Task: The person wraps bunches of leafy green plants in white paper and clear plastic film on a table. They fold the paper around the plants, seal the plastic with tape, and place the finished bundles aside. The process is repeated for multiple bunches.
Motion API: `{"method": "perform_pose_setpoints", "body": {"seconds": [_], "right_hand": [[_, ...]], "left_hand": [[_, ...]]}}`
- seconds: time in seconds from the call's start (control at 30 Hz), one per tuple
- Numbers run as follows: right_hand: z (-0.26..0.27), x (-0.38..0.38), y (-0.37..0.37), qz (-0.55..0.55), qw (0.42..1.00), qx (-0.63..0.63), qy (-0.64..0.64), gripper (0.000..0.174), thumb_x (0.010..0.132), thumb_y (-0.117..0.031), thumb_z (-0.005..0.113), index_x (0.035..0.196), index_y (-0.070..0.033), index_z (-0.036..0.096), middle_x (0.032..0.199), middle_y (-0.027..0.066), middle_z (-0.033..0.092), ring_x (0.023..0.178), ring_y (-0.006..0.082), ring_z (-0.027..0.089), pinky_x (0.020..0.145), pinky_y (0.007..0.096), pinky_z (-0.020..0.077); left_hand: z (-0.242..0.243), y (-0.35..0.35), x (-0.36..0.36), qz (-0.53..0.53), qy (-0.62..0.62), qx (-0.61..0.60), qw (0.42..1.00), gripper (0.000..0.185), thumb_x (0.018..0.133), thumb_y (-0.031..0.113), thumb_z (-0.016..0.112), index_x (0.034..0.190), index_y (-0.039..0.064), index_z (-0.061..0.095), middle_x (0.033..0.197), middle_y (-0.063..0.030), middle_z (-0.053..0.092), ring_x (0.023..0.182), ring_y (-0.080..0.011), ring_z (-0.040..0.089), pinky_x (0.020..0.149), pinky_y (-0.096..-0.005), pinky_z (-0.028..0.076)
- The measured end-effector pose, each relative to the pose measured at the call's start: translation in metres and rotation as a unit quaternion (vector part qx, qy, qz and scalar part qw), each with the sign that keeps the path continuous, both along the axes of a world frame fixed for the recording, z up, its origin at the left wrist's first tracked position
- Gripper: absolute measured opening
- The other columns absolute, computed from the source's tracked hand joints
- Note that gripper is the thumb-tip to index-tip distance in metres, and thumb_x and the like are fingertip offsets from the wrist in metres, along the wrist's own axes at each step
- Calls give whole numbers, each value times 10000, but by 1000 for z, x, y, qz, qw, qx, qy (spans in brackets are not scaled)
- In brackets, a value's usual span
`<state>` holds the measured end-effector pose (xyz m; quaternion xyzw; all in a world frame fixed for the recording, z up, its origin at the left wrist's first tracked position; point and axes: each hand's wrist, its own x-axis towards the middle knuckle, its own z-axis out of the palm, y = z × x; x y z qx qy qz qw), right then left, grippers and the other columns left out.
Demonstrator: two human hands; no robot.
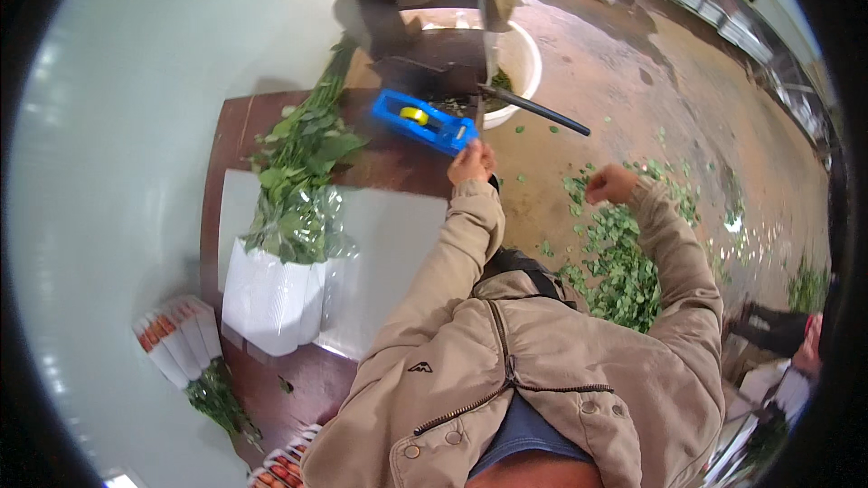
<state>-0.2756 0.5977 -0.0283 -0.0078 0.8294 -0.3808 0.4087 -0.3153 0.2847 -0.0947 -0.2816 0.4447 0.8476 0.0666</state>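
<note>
My left hand [472, 161] is at the near right end of a blue tape dispenser [424, 120] with a yellow roll, its fingers bent; whether it grips anything is unclear. My right hand [610, 184] hangs in the air to the right, blurred, fingers curled, and I cannot tell if it holds something. Left of my left arm, a bouquet with green leafy stems [305, 142] lies on the table, its head end wrapped in white corrugated card [268, 298] and clear plastic. The blooms are hidden.
A white board [386, 230] lies on the reddish-brown table [234, 129]. A dark rod [542, 110] juts out beside a white tub [532, 71]. Another wrapped bouquet [180, 339] is at the lower left. Loose leaves [620, 271] cover the floor. Part of a person [807, 346] shows at the far right.
</note>
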Motion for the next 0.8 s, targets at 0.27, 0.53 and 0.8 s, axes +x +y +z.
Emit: {"method": "perform_pose_setpoints", "body": {"seconds": [0.27, 0.53, 0.8], "right_hand": [[8, 6, -84, 41, 976, -131, -168, 138, 786, -170, 748, 846, -52, 707, 682, -9, 621, 545, 59, 505, 465, 239, 380], [87, -60, -365, 178, 891, -395, -134, 100, 837, -128, 670, 846, -32, 640, 642, -31, 535, 471, 33, 410, 410, 212, 297], [130, -98, -562, 80, 876, -426, -214, 153, 831, -152, 685, 878, -29, 607, 741, 11, 589, 445, 42, 387, 385, 206, 268]], "left_hand": [[67, -95, 37, -17, 172, -327, 929, 245, 889, 223, 636, 949, -9, 684, 881, -41, 692, 781, -78, 603, 682, -236, 490], [186, -370, 43, 165, 49, -653, 737, 353, 847, 371, 653, 949, 37, 705, 895, -91, 709, 792, -166, 667, 730, -305, 507], [130, -515, -30, -26, -261, -683, 681, 304, 813, 401, 640, 990, 167, 716, 1009, -106, 685, 947, -297, 645, 834, -402, 493]]}}
